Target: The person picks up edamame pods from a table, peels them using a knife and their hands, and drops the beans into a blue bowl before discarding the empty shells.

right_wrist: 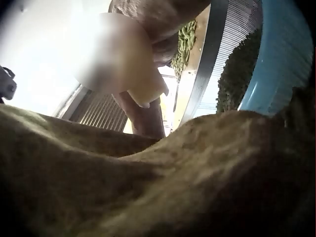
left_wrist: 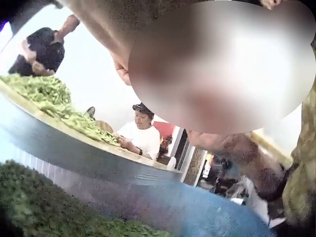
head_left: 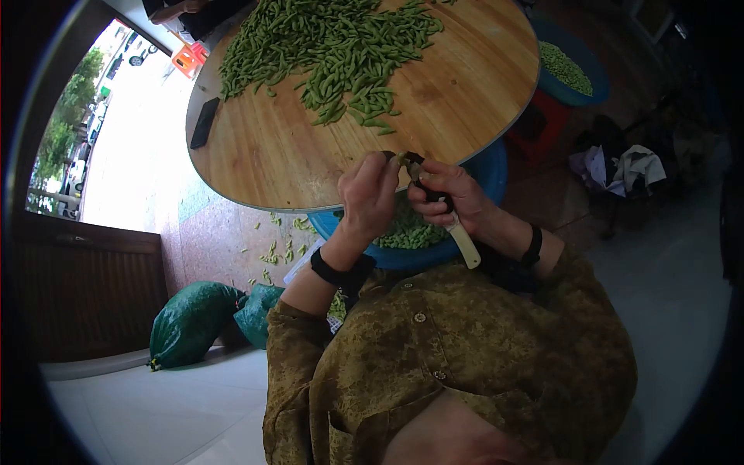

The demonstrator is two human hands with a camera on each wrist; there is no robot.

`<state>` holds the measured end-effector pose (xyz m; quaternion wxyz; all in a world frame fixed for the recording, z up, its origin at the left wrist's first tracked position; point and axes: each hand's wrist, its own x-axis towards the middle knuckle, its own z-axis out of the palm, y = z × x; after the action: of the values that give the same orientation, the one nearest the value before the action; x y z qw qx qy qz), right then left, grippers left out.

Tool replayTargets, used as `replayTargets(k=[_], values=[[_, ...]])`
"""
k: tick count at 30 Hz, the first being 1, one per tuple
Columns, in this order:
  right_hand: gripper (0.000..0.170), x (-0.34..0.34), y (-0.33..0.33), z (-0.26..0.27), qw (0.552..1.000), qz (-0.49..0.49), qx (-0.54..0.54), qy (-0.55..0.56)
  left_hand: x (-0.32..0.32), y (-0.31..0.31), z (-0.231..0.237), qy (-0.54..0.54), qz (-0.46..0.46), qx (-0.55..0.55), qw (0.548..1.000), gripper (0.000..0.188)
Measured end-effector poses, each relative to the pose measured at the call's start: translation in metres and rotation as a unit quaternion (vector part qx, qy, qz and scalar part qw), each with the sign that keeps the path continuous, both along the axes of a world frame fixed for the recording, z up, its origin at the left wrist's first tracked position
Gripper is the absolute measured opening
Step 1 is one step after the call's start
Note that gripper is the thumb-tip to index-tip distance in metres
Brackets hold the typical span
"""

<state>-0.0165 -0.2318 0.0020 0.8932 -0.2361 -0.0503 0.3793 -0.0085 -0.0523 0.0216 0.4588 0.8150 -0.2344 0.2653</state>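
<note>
Tabletop [head_left: 465, 85]: round, light-brown wood with a grey rim; a large heap of green bean pods [head_left: 333, 46] covers its far part, and a flat black phone [head_left: 204, 122] lies near its left edge.
Right hand [head_left: 459, 194]: fingers curled round a cream-handled hand tool [head_left: 466, 246], whose flat handle, with a small hole near the end, sticks out toward the person's body; the form of its dark upper part cannot be made out.
Left hand [head_left: 366, 198]: fingers bent inward, the tips pinching a small yellow-green piece [head_left: 401, 159] just beside the other hand's fingertips; it is too small to identify.
Meeting point: both hands come together at the near table edge, above a round blue plastic basin [head_left: 324, 223] holding small green beans [head_left: 411, 231].
Right side: a second blue plastic tub [head_left: 595, 94] of pale-green beans [head_left: 566, 68] stands above a red plastic stool [head_left: 546, 120].
Floor: two full green sacks [head_left: 194, 325] lie at left, near scattered pods [head_left: 271, 253].
Clothing: olive-brown patterned shirt [head_left: 480, 333], black wristbands [head_left: 333, 269].
Company: a person in a dark top [left_wrist: 45, 52] and a person in a white top and dark cap [left_wrist: 144, 138] are beyond the heap.
</note>
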Motion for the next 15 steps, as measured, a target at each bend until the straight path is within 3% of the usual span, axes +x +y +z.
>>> replayTargets(k=[1,2,3,4,5,7,8,10,11,13,14,15], values=[[0.017,0.000,0.000,0.003,1.000,-0.011,-0.016,-0.006,0.001,0.001,0.002,-0.001,0.002,0.000,1.000,0.007],[0.017,0.002,-0.001,0.005,1.000,-0.010,-0.016,-0.008,0.003,0.002,0.007,0.205,-0.046,-0.147,0.966,0.009],[0.015,0.004,-0.004,0.006,0.997,-0.013,-0.063,-0.033,0.005,0.003,0.010,0.398,-0.092,-0.284,0.868,0.012],[0.014,0.006,-0.007,0.006,0.992,-0.017,-0.111,-0.057,0.008,0.007,0.005,0.441,-0.152,-0.362,0.807,0.016],[0.014,0.009,-0.010,0.003,0.992,-0.016,-0.111,-0.057,0.006,0.007,0.005,0.441,-0.152,-0.363,0.807,0.016],[0.013,0.015,-0.014,-0.004,0.984,-0.002,-0.164,-0.070,0.004,0.006,0.008,0.513,-0.198,-0.375,0.746,0.016],[0.013,0.014,-0.015,-0.005,0.984,-0.001,-0.164,-0.071,0.005,0.005,0.005,0.512,-0.198,-0.376,0.746,0.016],[0.016,0.009,-0.015,-0.006,0.928,-0.024,-0.305,-0.211,0.004,0.002,-0.001,0.438,-0.126,-0.300,0.838,0.018],[0.016,0.009,-0.014,-0.003,0.928,-0.024,-0.306,-0.211,0.002,0.000,-0.002,0.438,-0.126,-0.300,0.838,0.018],[0.016,0.011,-0.008,0.004,0.933,-0.105,-0.292,-0.182,-0.006,-0.003,0.001,0.376,-0.091,-0.184,0.904,0.019],[0.016,0.012,-0.007,0.005,0.933,-0.105,-0.292,-0.181,-0.006,-0.002,-0.005,0.376,-0.091,-0.184,0.904,0.019],[0.014,0.014,-0.006,0.005,0.915,-0.109,-0.317,-0.223,-0.005,-0.001,-0.010,0.323,-0.087,-0.124,0.934,0.018]])
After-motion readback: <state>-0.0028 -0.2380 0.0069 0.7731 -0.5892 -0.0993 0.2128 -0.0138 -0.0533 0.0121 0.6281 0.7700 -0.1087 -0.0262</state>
